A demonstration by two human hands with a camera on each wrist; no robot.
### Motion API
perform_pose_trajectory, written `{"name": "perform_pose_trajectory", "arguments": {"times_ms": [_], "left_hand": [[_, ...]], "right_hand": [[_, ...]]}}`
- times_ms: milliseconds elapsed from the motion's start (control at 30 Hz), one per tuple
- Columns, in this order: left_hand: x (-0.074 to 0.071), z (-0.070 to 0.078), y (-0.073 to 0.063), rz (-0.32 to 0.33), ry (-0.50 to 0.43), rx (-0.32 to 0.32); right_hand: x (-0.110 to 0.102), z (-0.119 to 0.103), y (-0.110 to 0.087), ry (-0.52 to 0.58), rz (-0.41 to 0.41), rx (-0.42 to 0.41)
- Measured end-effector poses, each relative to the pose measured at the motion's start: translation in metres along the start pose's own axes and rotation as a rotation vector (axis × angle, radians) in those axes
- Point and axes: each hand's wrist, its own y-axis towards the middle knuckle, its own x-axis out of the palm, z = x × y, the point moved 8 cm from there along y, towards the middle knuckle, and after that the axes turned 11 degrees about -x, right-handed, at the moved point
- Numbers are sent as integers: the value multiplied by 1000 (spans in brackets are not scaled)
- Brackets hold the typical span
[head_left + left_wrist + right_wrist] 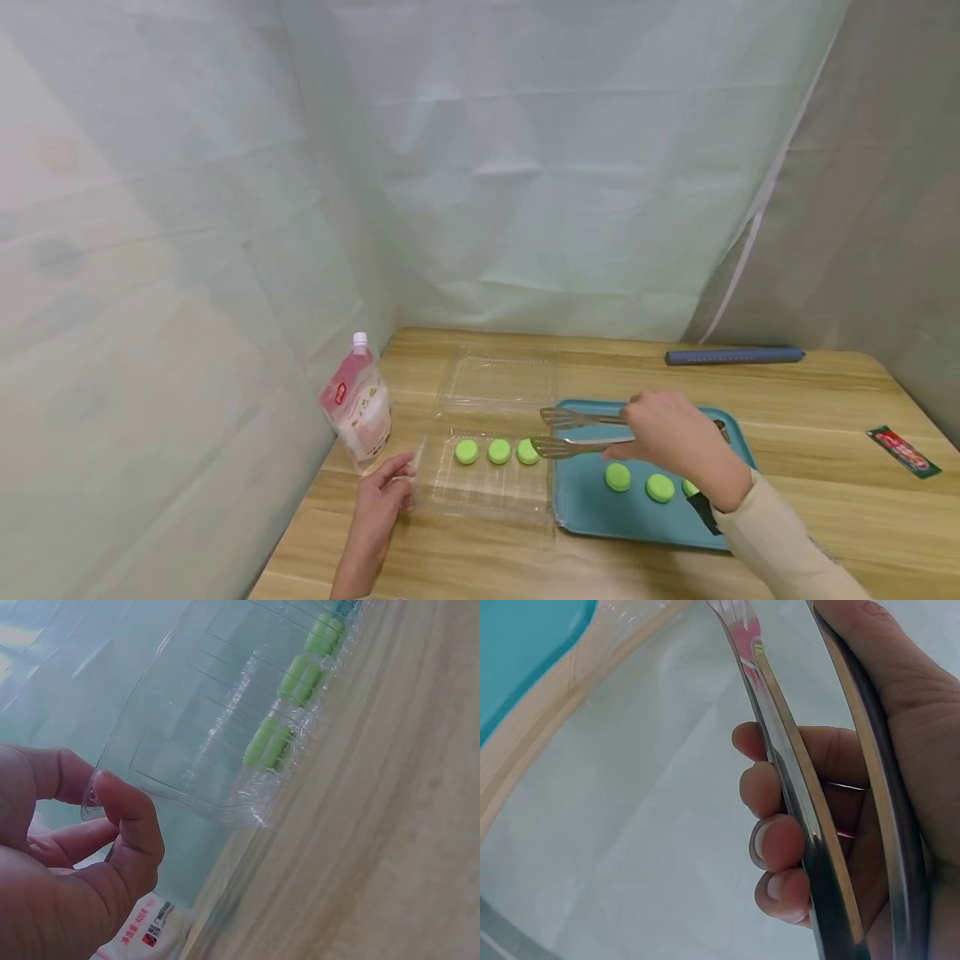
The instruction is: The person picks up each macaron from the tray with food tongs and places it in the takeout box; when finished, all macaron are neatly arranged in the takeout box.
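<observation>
With thumb and fingertip, my left hand (378,500) pinches the left rim of an open clear plastic box (480,492), as the left wrist view shows. Three green macarons (498,452) sit in a row inside it. My right hand (678,433) grips metal tongs (799,780), fingers curled round one arm and the thumb side against the other. The tong tips are spread over the box's right side, apart from each other, with the lower tip partly covering the rightmost macaron. More green macarons (660,488) lie on a blue tray (622,525); my right wrist partly hides one.
A pink and white spouted pouch (365,412) stands to the left of the box, near the curtain. Behind the tray lies a dark blue bar-shaped object (735,357). A small green and red packet (903,452) is at the table's right.
</observation>
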Motion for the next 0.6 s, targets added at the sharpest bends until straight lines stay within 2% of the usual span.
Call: {"name": "perform_pose_trajectory", "arguments": {"times_ms": [267, 400, 600], "left_hand": [[-1, 1, 0, -5, -5, 23], [0, 1, 1, -10, -12, 18], [0, -1, 2, -5, -14, 3]], "right_hand": [[-3, 5, -24, 41, 38, 46], [-5, 9, -36, 19, 62, 74], [-4, 13, -54, -39, 142, 47]]}}
